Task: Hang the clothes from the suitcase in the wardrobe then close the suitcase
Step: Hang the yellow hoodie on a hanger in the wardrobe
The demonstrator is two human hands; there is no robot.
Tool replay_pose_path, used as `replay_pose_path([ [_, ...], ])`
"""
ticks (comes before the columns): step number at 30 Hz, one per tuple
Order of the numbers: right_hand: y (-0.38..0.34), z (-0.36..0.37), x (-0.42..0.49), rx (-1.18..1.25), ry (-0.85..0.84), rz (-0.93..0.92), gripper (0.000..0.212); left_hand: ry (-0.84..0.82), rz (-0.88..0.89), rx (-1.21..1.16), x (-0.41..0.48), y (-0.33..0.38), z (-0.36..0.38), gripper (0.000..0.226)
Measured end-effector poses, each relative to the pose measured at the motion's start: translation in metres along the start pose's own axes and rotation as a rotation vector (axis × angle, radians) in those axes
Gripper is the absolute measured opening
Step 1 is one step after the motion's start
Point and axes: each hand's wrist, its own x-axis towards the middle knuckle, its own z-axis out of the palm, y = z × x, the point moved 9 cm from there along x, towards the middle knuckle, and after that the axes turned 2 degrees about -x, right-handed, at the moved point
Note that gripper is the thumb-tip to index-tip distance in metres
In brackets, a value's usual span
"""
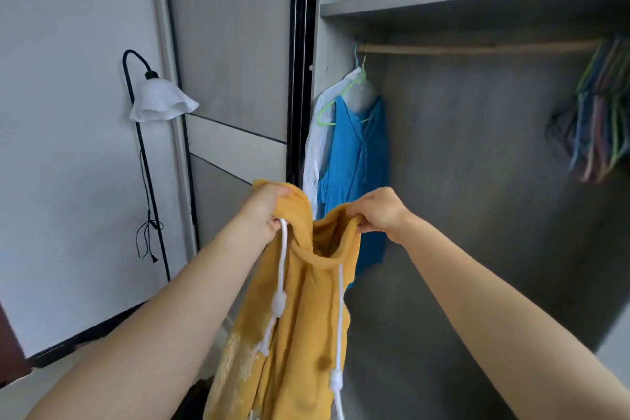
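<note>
The yellow hoodie (296, 300) at 6 o'clock is soft, matt knit cloth with smooth white cords (282, 269). At 12 o'clock hang a blue garment (358, 160) of thin crinkled cloth and a white shirt (312, 147) of smooth cloth, on a glossy green plastic hanger (320, 122). The wardrobe (477, 181) shows matt grey wood grain. At 9 o'clock, the lamp stem (146, 160) looks like black metal; its white shade (160, 100) is smooth with a slight sheen.

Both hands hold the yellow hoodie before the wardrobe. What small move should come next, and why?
Probably keep the left hand on the hoodie and send the right hand to the spare hangers at the right end of the rod: the hoodie has no hanger in it yet.
</note>
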Motion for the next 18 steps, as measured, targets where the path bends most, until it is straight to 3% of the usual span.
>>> replay_pose_path([
  [1,0.001,-0.005,0.004,-0.042,-0.021,-0.014,0.021,-0.014,0.013,-0.012,0.007,0.001,0.020,0.001],
  [3,-0.002,-0.020,0.014,-0.123,-0.040,-0.040,0.008,-0.035,0.016,-0.045,0.024,0.000,0.053,0.033],
  [5,-0.009,-0.044,0.026,-0.183,-0.002,-0.068,0.003,-0.037,0.021,-0.074,0.036,0.000,0.075,0.050],
  [8,-0.027,-0.104,0.045,-0.331,0.173,-0.141,0.019,-0.091,0.010,-0.109,0.045,0.000,0.120,0.048],
  [11,-0.045,-0.163,0.055,-0.486,0.291,-0.199,0.017,-0.117,-0.004,-0.114,0.057,-0.006,0.165,0.045],
  [18,-0.062,-0.284,0.055,-0.885,0.604,-0.121,0.025,-0.205,-0.019,-0.086,0.078,-0.022,0.257,0.047],
])
